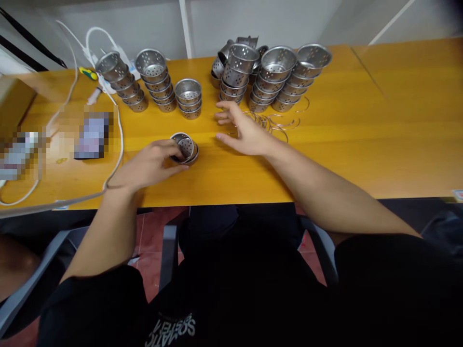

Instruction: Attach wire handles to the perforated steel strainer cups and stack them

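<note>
My left hand [146, 164] grips a small perforated metal cup [186, 144], fingers inside its rim and thumb along its near side. That cup is tilted and seems nested in another one on the table. My right hand [240, 127] hovers with fingers apart, holding nothing, just left of a loose heap of thin metal wire rings [278, 126]. Behind the left hand stands a short stack of perforated cups [188, 99]. Past my right fingertips rises a taller cup stack [237, 72], with several cups lying jumbled behind it.
More cup stacks stand along the back: two at left [121, 79] [155, 77] and two at right [273, 77] [302, 74]. A white cable [121, 140] runs beside my left wrist. A phone [94, 135], a yellow-green tool handle [88, 73] and a cardboard box [14, 99] lie left.
</note>
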### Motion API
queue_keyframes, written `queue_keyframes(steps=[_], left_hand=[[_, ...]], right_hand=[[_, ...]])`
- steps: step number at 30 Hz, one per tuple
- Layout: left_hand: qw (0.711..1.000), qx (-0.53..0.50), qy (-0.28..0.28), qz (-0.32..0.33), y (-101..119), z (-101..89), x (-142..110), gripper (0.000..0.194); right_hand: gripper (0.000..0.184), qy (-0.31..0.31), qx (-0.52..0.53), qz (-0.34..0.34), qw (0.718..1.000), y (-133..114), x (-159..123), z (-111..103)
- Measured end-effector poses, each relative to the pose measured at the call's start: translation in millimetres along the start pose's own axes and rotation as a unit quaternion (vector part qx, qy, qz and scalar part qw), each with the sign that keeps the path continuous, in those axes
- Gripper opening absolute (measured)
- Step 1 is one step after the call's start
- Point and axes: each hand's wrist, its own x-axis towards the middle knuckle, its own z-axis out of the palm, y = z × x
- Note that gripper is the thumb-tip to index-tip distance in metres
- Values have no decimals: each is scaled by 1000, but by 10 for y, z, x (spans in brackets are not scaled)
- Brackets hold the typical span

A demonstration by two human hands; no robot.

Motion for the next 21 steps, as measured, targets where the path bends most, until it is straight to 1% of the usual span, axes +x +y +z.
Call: queue_keyframes(steps=[2,5,7,10,11,14,17,19,21], left_hand=[[1000,-22,-6,13,51,47,50,20],[999,-32,-13,35,127,144,190,19],[998,-25,-12,60,151,215,329,14],[996,-11,-5,84,117,317,602,3],[996,-12,3,87,88,352,706,4],[993,-43,36,99,-22,460,1025,9],[992,-64,55,94,-90,544,1289,12],[991,-67,76,85,-87,569,1399,14],[989,-67,101,80,-60,571,1458,15]], right_hand=[[92,-1,-8,-6,1000,-54,-4,-27],[73,-1,-15,-20,1000,-202,-3,-77],[62,3,-25,-28,999,-326,4,-116],[53,20,-41,-29,999,-484,28,-185],[50,25,-44,-28,998,-515,37,-210],[39,34,-51,-37,997,-512,61,-275],[31,42,-66,-44,996,-416,71,-330],[27,51,-79,-35,995,-359,70,-364],[26,67,-88,-24,994,-340,65,-395]])
